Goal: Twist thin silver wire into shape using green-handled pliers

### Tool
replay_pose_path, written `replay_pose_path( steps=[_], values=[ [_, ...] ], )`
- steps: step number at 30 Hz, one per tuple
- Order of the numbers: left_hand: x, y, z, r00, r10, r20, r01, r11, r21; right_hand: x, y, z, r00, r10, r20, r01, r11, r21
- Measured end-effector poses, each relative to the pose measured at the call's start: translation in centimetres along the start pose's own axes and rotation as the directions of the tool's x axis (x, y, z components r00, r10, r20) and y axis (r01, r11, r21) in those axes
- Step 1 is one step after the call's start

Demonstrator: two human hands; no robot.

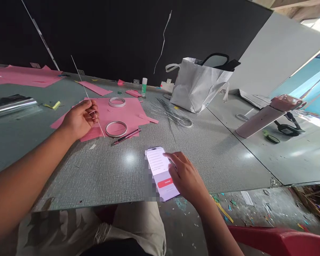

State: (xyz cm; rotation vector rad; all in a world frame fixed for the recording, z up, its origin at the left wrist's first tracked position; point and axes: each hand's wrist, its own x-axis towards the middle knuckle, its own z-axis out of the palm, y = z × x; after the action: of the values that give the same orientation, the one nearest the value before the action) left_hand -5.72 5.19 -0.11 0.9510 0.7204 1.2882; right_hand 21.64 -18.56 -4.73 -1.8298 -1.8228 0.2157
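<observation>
My left hand (82,118) is closed around a thin, pale wire (78,73), which slants from upper left to lower right. Under and beside that hand lie sheets of pink paper (133,112). Two rolls of tape, a farther one (117,105) and a nearer one (107,131), rest on the paper, with a utility knife (126,136) at its edge. My right hand (185,174) touches the lit screen of a smartphone (157,161) with its index finger. The phone lies at the table's front edge, its lower right side partly covered by the hand.
Loose wires (166,110) spread mid-table beside a white bag (193,85). A glue stick (144,87) stands near the black panel. To the right leans a pinkish-white bottle (258,122); foil (12,106) lies left. A red chair (280,240) stands at lower right.
</observation>
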Motion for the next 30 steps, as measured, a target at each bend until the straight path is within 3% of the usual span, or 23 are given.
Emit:
replay_pose_path(
  steps=[30],
  values=[
    [-0.25,0.03,0.25,1.0,-0.003,-0.012,0.004,1.0,0.024,-0.74,0.12,-0.13,1.0,-0.015,0.001,0.015,1.0,0.021]
  ],
)
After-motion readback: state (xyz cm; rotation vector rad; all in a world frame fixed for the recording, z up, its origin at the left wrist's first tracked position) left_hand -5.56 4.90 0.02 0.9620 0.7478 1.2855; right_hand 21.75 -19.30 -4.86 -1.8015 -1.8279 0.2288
